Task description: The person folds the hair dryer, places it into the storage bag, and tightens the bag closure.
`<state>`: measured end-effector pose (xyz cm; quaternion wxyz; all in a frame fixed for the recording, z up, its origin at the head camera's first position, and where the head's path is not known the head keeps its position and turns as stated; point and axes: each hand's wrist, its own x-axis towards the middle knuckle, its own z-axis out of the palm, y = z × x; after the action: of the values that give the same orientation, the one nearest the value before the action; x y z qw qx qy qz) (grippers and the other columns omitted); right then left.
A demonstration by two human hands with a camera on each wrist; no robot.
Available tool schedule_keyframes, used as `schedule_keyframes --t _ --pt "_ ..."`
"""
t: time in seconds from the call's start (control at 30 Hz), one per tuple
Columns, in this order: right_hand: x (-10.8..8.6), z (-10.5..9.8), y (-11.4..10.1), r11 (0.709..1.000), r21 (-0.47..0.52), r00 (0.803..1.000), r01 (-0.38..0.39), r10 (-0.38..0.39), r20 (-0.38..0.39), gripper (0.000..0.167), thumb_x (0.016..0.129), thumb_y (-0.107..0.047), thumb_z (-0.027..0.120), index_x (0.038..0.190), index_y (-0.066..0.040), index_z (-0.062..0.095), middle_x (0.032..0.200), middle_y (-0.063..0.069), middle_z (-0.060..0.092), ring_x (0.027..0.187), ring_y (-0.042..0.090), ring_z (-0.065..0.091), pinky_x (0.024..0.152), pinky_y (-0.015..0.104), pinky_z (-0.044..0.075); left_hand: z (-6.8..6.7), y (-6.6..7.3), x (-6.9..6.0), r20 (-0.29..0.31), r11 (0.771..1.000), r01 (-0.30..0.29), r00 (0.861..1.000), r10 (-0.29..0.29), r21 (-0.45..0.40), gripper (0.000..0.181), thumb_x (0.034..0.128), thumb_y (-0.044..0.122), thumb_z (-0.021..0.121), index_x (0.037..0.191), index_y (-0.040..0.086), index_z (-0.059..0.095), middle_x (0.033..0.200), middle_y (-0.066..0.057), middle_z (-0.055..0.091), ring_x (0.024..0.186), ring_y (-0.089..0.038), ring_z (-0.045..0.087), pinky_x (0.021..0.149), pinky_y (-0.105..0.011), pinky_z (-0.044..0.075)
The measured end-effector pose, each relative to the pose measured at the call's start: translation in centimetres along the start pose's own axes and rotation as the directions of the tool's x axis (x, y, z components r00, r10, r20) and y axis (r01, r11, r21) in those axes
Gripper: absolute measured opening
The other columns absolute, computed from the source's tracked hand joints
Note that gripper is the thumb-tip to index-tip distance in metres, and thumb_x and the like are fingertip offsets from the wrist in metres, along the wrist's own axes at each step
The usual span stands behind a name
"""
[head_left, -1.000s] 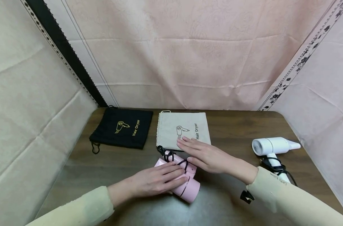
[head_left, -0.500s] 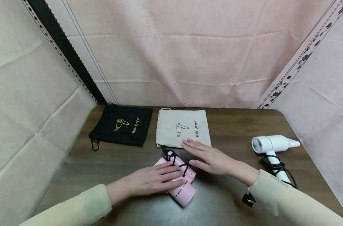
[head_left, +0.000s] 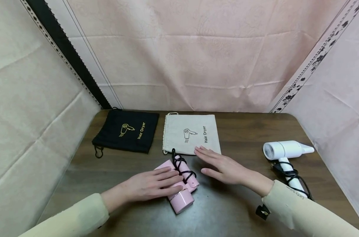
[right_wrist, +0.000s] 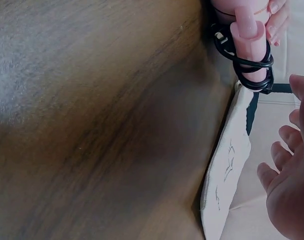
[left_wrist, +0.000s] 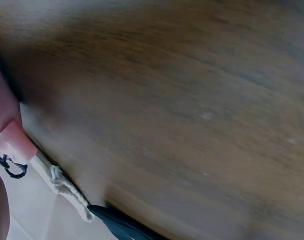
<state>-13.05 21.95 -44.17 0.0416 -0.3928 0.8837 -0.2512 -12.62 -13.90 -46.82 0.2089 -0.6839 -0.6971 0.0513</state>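
Black bag: lies flat at the far left of the table, a yellow dryer picture and "Hair Dryer" on it, its cord loop hanging out at the near left corner.
Left hand: palm down on the pink dryer, fingers nearly straight and side by side across the barrel rather than wrapped round it; the thumb is hidden in the head view.
Pink dryer: on the table in front of the pale bag, under the left hand, folded, with a black cable wound round its handle.
Pale bag: flat behind the pink dryer, black print facing up.
Right hand: holds nothing; fingers loosely extended, thumb apart, raised by the bag's near right corner.
White dryer: far right, well apart from both hands, nozzle pointing right, black cable round its handle, whose end the right sleeve partly covers.
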Motion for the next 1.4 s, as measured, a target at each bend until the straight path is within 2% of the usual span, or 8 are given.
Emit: schedule_keyframes --t 0.17,0.33,0.5,0.7,0.87,1.0,1.1,1.4 --pt "-0.2 0.2 0.1 0.999 0.02 1.0 -0.025 0.025 -0.001 0.065 0.111 -0.036 0.059 0.168 -0.016 0.035 0.175 0.006 0.03 0.161 0.029 0.029 0.126 0.056 0.032 0.0 0.1 -0.7 0.004 1.0 0.023 1.0 -0.023 -0.011 0.047 0.117 0.012 0.026 0.16 0.015 0.045 0.164 -0.014 0.048 0.152 -0.027 0.046 0.123 -0.045 0.04" --pt "-0.5 0.2 0.1 0.999 0.028 0.999 -0.045 0.045 -0.004 0.067 0.111 -0.037 0.059 0.169 -0.019 0.032 0.175 0.003 0.027 0.161 0.029 0.029 0.126 0.054 0.032 -0.3 0.5 -1.5 0.005 0.979 0.152 0.988 -0.153 -0.139 0.054 0.1085 0.026 0.059 0.16 0.013 0.048 0.165 -0.017 0.046 0.153 -0.032 0.044 0.124 -0.047 0.04" --pt "-0.9 -0.1 0.2 0.995 0.064 0.997 -0.081 0.082 -0.01 0.068 0.11 -0.035 0.061 0.17 -0.02 0.031 0.175 0.004 0.028 0.161 0.03 0.028 0.126 0.055 0.031 -1.3 1.5 -1.8 0.0 0.914 0.306 0.948 -0.317 -0.266 0.079 0.0927 0.04 0.079 0.159 0.01 0.048 0.164 -0.019 0.046 0.151 -0.036 0.045 0.121 -0.047 0.043" --pt "-1.6 -0.3 0.2 0.991 0.066 0.993 -0.12 0.121 -0.01 0.068 0.11 -0.035 0.062 0.169 -0.021 0.032 0.175 0.008 0.03 0.161 0.029 0.027 0.125 0.056 0.032 -1.9 3.4 -0.7 -0.019 0.849 0.422 0.892 -0.451 -0.318 0.078 0.0964 0.055 0.072 0.158 0.013 0.05 0.16 -0.016 0.052 0.148 -0.035 0.049 0.115 -0.048 0.05" --pt "-1.9 -0.2 0.3 0.991 0.059 0.992 -0.118 0.12 -0.033 0.067 0.11 -0.035 0.063 0.169 -0.02 0.034 0.174 0.007 0.031 0.16 0.03 0.03 0.128 0.047 0.03 -1.8 4.3 0.3 -0.004 0.809 0.473 0.862 -0.506 -0.347 0.077 0.0972 0.062 0.068 0.157 0.016 0.053 0.161 -0.015 0.05 0.151 -0.034 0.046 0.114 -0.049 0.05" --pt "-2.2 -0.3 0.5 0.991 0.064 0.992 -0.115 0.118 -0.05 0.067 0.109 -0.033 0.064 0.168 -0.02 0.036 0.173 0.008 0.033 0.16 0.031 0.031 0.129 0.036 0.026 -1.3 4.5 0.6 -0.014 0.81 0.47 0.862 -0.506 -0.35 0.077 0.0944 0.061 0.072 0.155 0.015 0.057 0.162 -0.017 0.05 0.151 -0.037 0.046 0.116 -0.051 0.048" --pt "-2.4 -0.3 0.6 0.991 0.063 0.991 -0.12 0.123 -0.05 0.067 0.108 -0.032 0.065 0.168 -0.02 0.036 0.173 0.009 0.034 0.16 0.031 0.031 0.129 0.036 0.026 -0.8 4.3 0.6 -0.019 0.815 0.456 0.869 -0.494 -0.357 0.077 0.0938 0.06 0.073 0.154 0.015 0.058 0.162 -0.017 0.049 0.151 -0.039 0.045 0.117 -0.051 0.047" --pt "-2.6 -0.3 0.8 0.987 0.086 0.99 -0.137 0.14 -0.027 0.068 0.109 -0.035 0.063 0.169 -0.023 0.033 0.175 0.006 0.031 0.161 0.028 0.028 0.126 0.018 0.014 0.0 3.0 0.1 0.016 0.814 0.408 0.897 -0.442 -0.413 0.068 0.1045 0.061 0.057 0.157 0.018 0.055 0.165 -0.017 0.046 0.154 -0.037 0.041 0.119 -0.052 0.045"
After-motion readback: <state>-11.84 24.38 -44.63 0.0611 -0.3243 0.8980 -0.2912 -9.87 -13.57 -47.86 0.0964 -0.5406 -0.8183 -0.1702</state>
